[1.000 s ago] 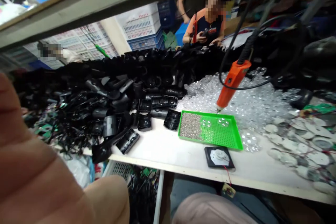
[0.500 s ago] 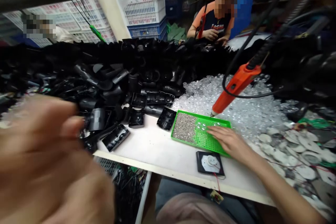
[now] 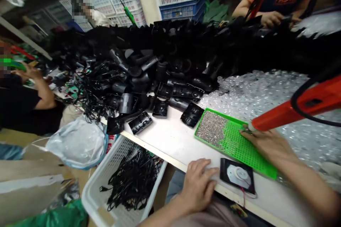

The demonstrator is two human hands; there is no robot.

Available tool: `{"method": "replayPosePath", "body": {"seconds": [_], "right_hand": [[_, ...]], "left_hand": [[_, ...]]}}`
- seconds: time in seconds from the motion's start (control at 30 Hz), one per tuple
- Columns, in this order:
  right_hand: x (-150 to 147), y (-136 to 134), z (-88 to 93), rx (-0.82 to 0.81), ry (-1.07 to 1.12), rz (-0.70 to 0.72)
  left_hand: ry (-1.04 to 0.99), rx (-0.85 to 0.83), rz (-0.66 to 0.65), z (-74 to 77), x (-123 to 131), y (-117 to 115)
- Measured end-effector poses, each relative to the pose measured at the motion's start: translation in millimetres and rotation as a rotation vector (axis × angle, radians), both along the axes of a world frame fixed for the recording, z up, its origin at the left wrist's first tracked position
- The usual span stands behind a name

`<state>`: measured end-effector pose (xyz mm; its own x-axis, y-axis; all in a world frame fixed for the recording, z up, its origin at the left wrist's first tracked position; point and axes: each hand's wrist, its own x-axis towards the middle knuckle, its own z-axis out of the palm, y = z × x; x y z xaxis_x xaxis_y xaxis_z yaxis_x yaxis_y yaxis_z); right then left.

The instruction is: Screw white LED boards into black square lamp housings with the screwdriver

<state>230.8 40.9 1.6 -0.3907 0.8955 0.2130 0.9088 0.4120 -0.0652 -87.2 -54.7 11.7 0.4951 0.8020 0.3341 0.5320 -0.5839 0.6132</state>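
Note:
My right hand (image 3: 271,145) is over the bare part of a green perforated tray (image 3: 237,145), its fingertips pinched beside the tip of a hanging red electric screwdriver (image 3: 298,108). What the fingertips hold is too small to make out. Small metal screws (image 3: 210,127) cover the tray's left end. At the table's front edge is my left hand (image 3: 198,184), fingers apart and slightly bent, holding nothing. Just right of it lies a black square part with a white round piece (image 3: 237,175) and thin red wires, apart from both hands.
Black plastic housings (image 3: 140,122) are heaped to the left and back. Clear plastic pieces (image 3: 255,92) pile behind the tray. Below the table stands a white basket (image 3: 92,188) of black cables. A co-worker's hands (image 3: 274,19) are across the table; another person's arm (image 3: 44,90) is left.
The view has turned left. My left hand has come down from close to the camera to the table edge. My right hand has moved to the screwdriver tip; small pale pieces no longer show on the tray.

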Motion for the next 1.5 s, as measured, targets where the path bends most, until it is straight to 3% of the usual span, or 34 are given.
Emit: {"method": "replayPosePath", "body": {"seconds": [0.1,0.17,0.2,0.27,0.4,0.57,0.67,0.8,1.0,1.27,1.5], "right_hand": [[-0.7,-19.5,37.8,0.101,0.190,-0.106],[-13.7,-27.7,69.6,0.225,0.522,-0.248],[-23.4,-28.4,84.6,0.242,0.703,-0.314],[-46.0,-22.0,109.7,0.245,1.035,-0.228],[-83.7,7.7,132.8,0.201,1.236,-0.282],[-83.8,15.9,136.6,0.150,1.272,-0.280],[-66.0,-3.6,139.6,0.117,1.416,-0.223],[-41.4,-35.7,139.8,-0.052,1.529,-0.145],[-29.6,-58.3,119.6,-0.245,1.541,-0.150],[-52.4,-36.8,95.4,-0.074,1.708,-0.227],[-65.6,-10.7,70.7,-0.038,1.741,-0.220]], "left_hand": [[0.013,0.038,0.067,3.9,-3.8,17.8],[0.011,0.063,0.058,6.9,0.3,34.4],[0.009,0.068,0.028,8.8,4.5,42.0],[0.006,0.049,-0.074,12.7,15.8,52.5],[0.021,-0.044,-0.273,14.6,41.1,53.3],[0.048,-0.091,-0.259,2.4,55.0,43.0],[0.048,-0.109,-0.234,-1.4,50.6,42.6],[0.032,-0.123,-0.201,2.3,43.2,45.9],[-0.018,-0.129,-0.161,2.5,48.8,47.4],[-0.021,-0.087,-0.125,-4.9,52.4,44.0],[-0.015,-0.112,-0.093,-3.8,54.2,40.3]]}}
